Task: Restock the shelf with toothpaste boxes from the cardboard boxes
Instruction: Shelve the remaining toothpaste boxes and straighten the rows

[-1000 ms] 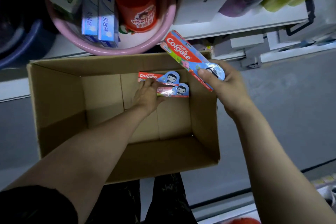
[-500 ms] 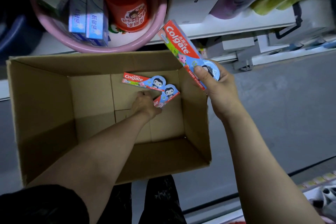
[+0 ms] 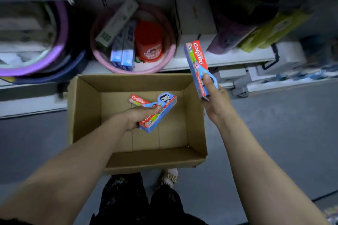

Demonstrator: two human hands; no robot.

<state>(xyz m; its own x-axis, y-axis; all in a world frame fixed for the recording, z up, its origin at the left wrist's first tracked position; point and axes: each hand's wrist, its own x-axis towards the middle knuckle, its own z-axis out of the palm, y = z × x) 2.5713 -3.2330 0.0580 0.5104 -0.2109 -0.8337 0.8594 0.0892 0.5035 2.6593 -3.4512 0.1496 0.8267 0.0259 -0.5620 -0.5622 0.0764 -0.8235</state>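
Note:
An open cardboard box [image 3: 86, 107] stands on the floor below the white shelf [image 3: 228, 58]. My left hand [image 3: 139, 117] reaches into it and grips a red and blue Colgate toothpaste box [image 3: 161, 113], lifted at a slant above the bottom. A second Colgate box [image 3: 138, 100] lies on the box's bottom, partly behind the held one. My right hand [image 3: 215, 100] holds a third Colgate toothpaste box [image 3: 197, 65] upright above the box's right wall, in front of the shelf edge.
A pink basin [image 3: 164, 60] on the shelf holds several toothpaste boxes and a red cup [image 3: 149, 42]. Purple and blue basins [image 3: 54, 55] sit at the left. White cartons [image 3: 193, 16] and yellow-green packs [image 3: 274, 31] fill the shelf's right. Grey floor surrounds the box.
My left hand has picked one Colgate box up off the cardboard box's bottom. My right hand's box has turned more upright. The view has tilted up, showing more shelf.

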